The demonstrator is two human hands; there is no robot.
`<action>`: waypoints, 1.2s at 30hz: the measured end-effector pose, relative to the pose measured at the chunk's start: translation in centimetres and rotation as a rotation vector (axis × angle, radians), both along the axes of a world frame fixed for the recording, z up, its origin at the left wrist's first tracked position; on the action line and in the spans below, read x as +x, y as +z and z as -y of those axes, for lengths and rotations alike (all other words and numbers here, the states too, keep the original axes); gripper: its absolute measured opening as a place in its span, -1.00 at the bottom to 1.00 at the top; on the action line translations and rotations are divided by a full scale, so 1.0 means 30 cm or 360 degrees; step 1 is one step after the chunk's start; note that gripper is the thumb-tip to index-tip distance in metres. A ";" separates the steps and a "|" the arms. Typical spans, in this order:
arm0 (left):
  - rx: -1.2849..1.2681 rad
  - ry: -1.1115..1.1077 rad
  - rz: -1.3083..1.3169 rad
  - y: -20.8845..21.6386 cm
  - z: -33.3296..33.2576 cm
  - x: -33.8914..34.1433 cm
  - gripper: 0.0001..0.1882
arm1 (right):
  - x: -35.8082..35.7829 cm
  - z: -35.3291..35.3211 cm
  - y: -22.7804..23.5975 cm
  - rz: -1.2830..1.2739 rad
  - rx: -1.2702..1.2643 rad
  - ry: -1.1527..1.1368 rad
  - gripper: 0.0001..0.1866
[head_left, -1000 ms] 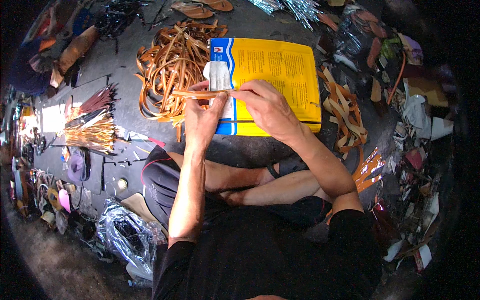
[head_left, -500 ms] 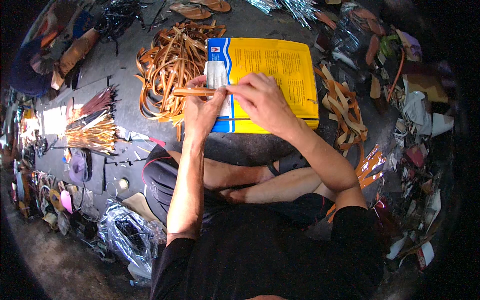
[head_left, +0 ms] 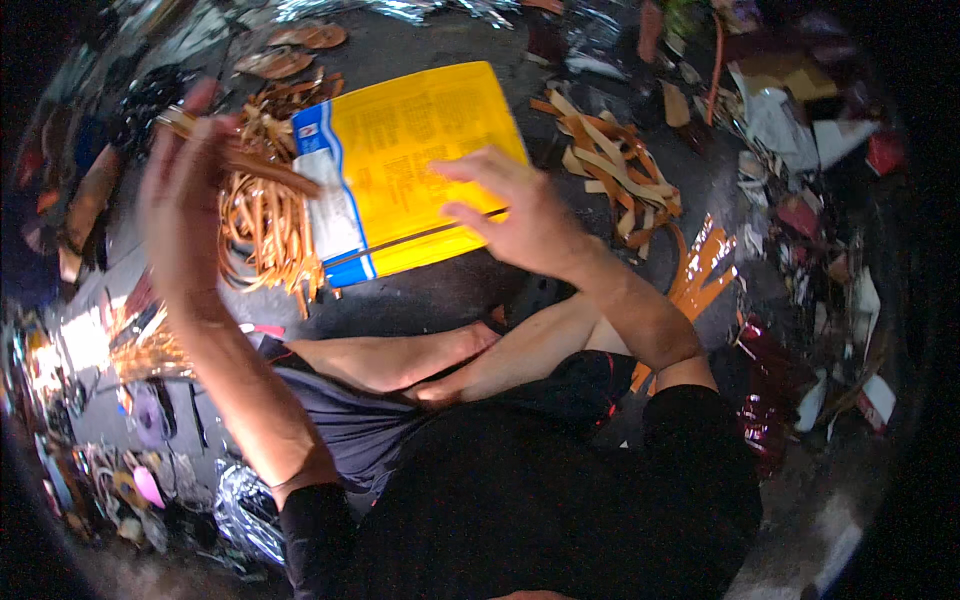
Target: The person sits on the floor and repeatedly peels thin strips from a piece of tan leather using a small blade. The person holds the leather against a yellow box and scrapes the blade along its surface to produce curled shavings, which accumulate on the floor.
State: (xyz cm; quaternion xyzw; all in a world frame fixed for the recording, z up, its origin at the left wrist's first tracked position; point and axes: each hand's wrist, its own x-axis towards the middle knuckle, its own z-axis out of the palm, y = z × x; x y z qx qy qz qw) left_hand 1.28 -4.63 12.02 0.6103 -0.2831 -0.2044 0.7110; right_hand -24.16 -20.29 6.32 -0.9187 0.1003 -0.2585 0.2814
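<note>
My left hand (head_left: 185, 200), smeared by motion, is raised at the left, beside a tangled heap of glossy brown strips (head_left: 262, 232). A brown strip (head_left: 272, 172) runs from its fingers toward the blue end of a flat yellow container (head_left: 415, 120). My right hand (head_left: 515, 215) hovers over the container's right part, thumb and fingers apart, with nothing in it. A pale, worn patch (head_left: 325, 190) lies on the container's blue end.
More tan and brown strips (head_left: 610, 165) lie right of the container, with orange strips (head_left: 705, 275) nearer me. Sandals (head_left: 275, 65) rest at the back left. Scraps (head_left: 800, 215) litter the right, and a silvery plastic bundle (head_left: 250, 510) sits at the lower left. My crossed legs (head_left: 390, 355) are in front.
My hands have parted: the left has swung away left with the brown strip, while the right has opened and stayed over the container. The whole view has turned, shifting the container leftward and tilting it.
</note>
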 end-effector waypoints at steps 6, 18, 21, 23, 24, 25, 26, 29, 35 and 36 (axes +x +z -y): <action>0.0244 0.0067 0.0535 -0.031 -0.021 0.100 -0.43 | -0.400 0.508 -0.084 -0.0108 0.0472 -0.1059 -0.66; 0.0345 0.0406 -0.0043 -0.428 -0.213 -0.149 -0.62 | -0.631 0.708 -0.525 -0.0755 -0.0361 -0.1197 -0.85; 0.0310 0.0420 0.0004 -0.352 -0.154 -0.234 -0.72 | -0.555 0.645 -0.390 -0.0205 0.0053 -0.1050 -0.86; 0.0314 0.0272 0.0005 -0.276 -0.078 -0.347 -0.75 | -0.465 0.515 -0.201 -0.0068 0.0449 -0.0847 -0.84; 0.0370 0.0008 -0.0041 -0.236 -0.045 -0.401 -0.72 | -0.420 0.418 -0.081 -0.0102 0.0651 -0.0737 -0.82; 0.0402 -0.0227 -0.0074 -0.191 -0.006 -0.449 -0.64 | -0.370 0.336 0.019 -0.0172 0.0768 -0.0613 -0.83; 0.0369 -0.0418 -0.0181 -0.170 0.018 -0.484 -0.54 | -0.324 0.263 0.080 -0.0239 0.0888 -0.0476 -0.84; 0.0140 -0.0551 -0.0475 -0.165 0.077 -0.530 -0.69 | -0.204 0.119 0.148 -0.0257 0.0743 -0.0001 -0.82; 0.0308 -0.0283 -0.0104 -0.134 -0.002 -0.348 -0.84 | -0.146 0.143 0.075 -0.0767 0.1019 0.0350 -0.75; 0.0275 -0.0220 -0.0137 -0.138 -0.014 -0.315 -0.85 | -0.166 0.160 0.070 -0.0837 0.1032 0.0350 -0.74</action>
